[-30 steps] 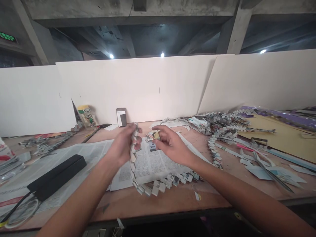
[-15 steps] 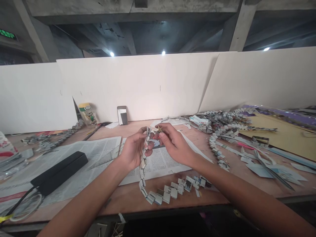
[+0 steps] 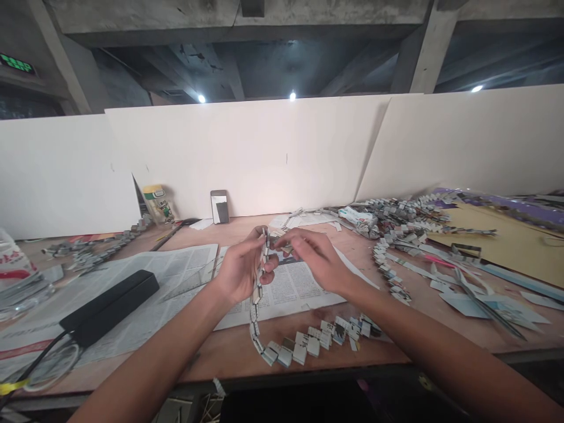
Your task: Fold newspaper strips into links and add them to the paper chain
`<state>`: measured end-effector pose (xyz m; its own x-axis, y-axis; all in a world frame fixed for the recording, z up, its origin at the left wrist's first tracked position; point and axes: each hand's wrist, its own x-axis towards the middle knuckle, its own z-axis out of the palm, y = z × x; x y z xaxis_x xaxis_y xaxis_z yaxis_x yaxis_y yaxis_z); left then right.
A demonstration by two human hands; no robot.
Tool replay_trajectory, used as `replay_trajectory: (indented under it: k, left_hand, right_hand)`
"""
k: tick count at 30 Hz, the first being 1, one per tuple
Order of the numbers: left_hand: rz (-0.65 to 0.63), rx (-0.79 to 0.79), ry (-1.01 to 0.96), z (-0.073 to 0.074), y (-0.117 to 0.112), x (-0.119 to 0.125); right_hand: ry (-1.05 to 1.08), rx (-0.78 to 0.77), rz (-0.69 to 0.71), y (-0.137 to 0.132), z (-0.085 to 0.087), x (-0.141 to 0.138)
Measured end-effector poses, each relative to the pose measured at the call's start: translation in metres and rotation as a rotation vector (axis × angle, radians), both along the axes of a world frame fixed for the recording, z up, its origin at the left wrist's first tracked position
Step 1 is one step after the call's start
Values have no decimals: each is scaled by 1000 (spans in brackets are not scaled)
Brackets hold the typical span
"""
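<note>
Above the newspaper (image 3: 295,288), the left hand's (image 3: 240,267) fingers grip a paper chain (image 3: 285,357) trailing near and right across the desk (image 3: 220,359); the right hand's (image 3: 321,258) seem to pinch a small paper piece (image 3: 287,249). Light pressure should spare the folds.

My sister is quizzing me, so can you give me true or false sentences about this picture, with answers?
1. The left hand holds a grey chain of folded paper pieces. True.
2. The right hand lies flat on the table. False: that hand is bent, a small tan piece at its fingertips.
3. The dark-edged phone stands on end before the tall white board. True.
4. The long black box stands on end. False: that box lies on printed newspaper.
5. The pale printed container with a yellow top is left of the phone. True.
</note>
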<state>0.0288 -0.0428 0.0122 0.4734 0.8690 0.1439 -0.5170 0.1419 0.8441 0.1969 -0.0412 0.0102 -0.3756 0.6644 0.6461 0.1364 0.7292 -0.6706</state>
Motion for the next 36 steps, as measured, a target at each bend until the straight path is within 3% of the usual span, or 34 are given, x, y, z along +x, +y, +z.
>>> replay_trajectory:
  k: [8,17,27,36]
  left_hand:
    - [124,137,175,-1,1,5]
    - [176,244,170,-7,4,8]
    - [231,250,190,-7,4,11]
    - [303,301,287,-9,5,9]
  right_hand:
    - [100,-71,-28,0,-3,-6]
    - [72,-91,-170,-5,-1,-13]
    - [-97,60,-259,-11,0,-14]
    - [-119,39,-183,-12,-5,-15]
